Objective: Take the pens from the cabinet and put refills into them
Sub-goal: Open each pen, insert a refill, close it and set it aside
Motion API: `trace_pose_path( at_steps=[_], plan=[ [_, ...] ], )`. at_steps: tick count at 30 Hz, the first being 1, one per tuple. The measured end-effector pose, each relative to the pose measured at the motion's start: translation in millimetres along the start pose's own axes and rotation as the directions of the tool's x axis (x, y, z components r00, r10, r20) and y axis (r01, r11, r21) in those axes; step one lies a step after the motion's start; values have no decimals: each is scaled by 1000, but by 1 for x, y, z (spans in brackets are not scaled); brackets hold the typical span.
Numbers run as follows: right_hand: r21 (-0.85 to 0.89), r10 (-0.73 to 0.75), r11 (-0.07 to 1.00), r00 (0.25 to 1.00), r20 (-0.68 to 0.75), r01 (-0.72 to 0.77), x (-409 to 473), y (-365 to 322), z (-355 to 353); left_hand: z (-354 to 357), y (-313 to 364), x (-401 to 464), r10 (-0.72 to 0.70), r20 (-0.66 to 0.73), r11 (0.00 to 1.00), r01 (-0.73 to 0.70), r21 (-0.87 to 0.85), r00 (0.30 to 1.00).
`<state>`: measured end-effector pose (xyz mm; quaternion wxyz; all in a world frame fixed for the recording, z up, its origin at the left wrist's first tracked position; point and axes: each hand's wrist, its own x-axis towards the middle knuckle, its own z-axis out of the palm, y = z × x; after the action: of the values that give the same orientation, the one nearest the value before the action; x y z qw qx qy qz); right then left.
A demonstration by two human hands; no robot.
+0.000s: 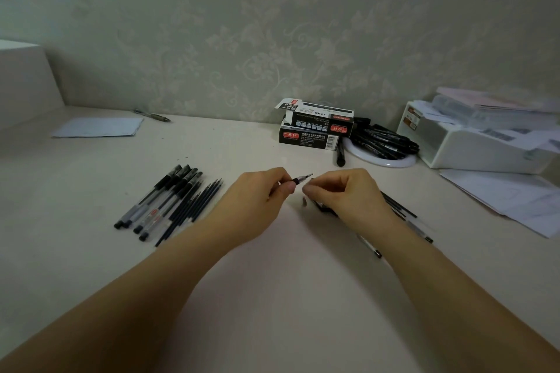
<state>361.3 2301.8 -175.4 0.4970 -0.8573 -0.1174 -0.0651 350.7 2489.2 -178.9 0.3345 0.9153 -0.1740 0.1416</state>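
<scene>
Left hand (257, 206) fingers (286, 186) pinch a slim clear plastic pen (300, 179) above the pale surface (272, 297); right hand (342, 194) fingers pinch near its tip. Light, stiff, slippery: best held at the dark grip. Finished pens (157, 200) lie left of it.

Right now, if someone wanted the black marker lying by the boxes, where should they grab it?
Probably mid-barrel, coming from above. The marker lies flat on the desk, one end toward the boxes, the capped end pointing at the camera. The dish of pens crowds its right side, so fingers fit best across the barrel's free near half.
</scene>
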Motion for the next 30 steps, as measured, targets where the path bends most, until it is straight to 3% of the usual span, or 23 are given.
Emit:
trace_pose_path(
  at_steps=[4,10,16,19,21,23,25,30],
  plan=[
    [-221,-68,973,998,-17,63,0,5,2,0,-5,-1,-35,29,999,34,15,999],
    [-180,-70,982,995,-68,57,0,1,2,3,-7,-2,-22,43,1000,21,21,999],
    [-425,-90,899,995,53,104,-1,4,2,3,-8,-1,-17,28,998,15,54,999],
    [-425,-102,899,994,35,108,-1,5,2,2,-7,-1,-13,27,999,12,53,1000],
    [-335,-104,938,994,-37,86,-1,3,1,2,-6,-1,-2,23,999,1,49,1000],
    [-130,-34,991,996,-82,23,-1,-3,-1,1,-4,0,17,4,1000,-17,22,1000],
    [114,77,991,997,-29,-73,-3,-11,-1,1,-1,0,51,-26,999,-51,-12,998],
    [535,274,796,957,100,-284,-6,-19,4,4,1,0,105,-59,994,-106,-20,993]
  ],
)
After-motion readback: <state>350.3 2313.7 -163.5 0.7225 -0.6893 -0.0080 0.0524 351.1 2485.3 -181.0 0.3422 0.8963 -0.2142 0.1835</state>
